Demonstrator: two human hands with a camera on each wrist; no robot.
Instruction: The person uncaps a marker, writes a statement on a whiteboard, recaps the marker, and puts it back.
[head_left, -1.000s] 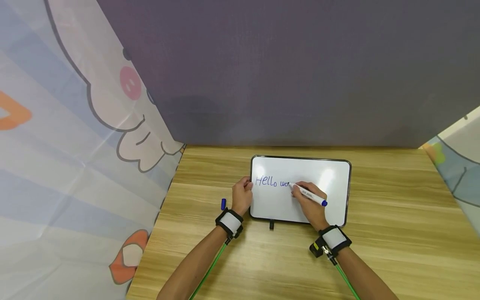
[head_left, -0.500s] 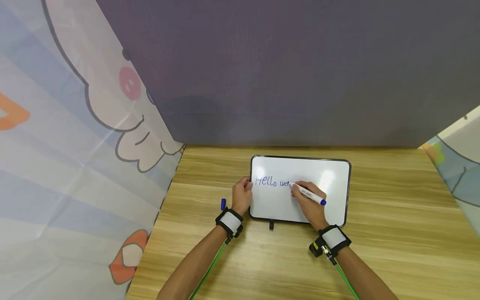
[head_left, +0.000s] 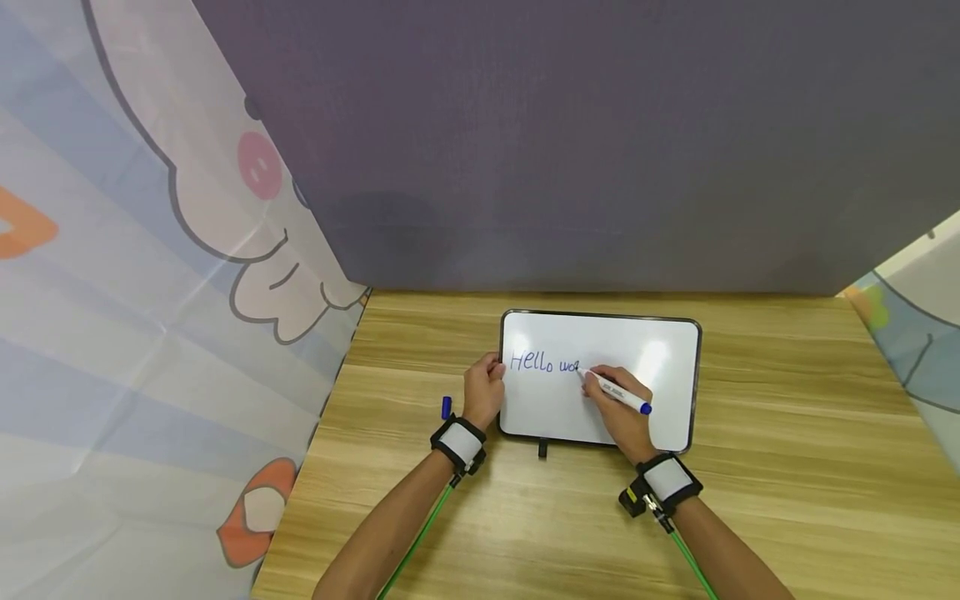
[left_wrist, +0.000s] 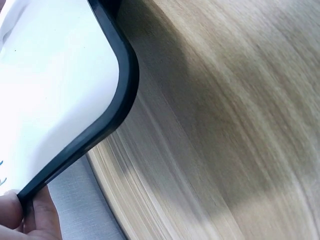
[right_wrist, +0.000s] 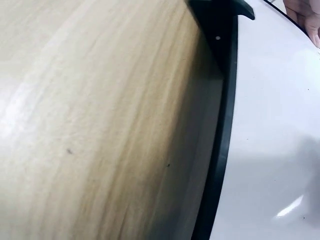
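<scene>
Tipped slightly since the earlier frame, the marker [head_left: 615, 390] seems mid-writing, the left hand [head_left: 483, 392] pinching the left edge of the whiteboard [head_left: 555, 408] on the table [head_left: 525, 517], the right hand [head_left: 624, 421] gripping the marker, whose next stroke likely needs rightward travel.

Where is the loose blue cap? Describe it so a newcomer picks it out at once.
On the wooden table, find the black-framed whiteboard, then the person's left hand gripping its left edge. In the head view, a small blue cap lies just left of that hand, apart from the whiteboard. It is blue all over, unlike the white-bodied marker.
</scene>
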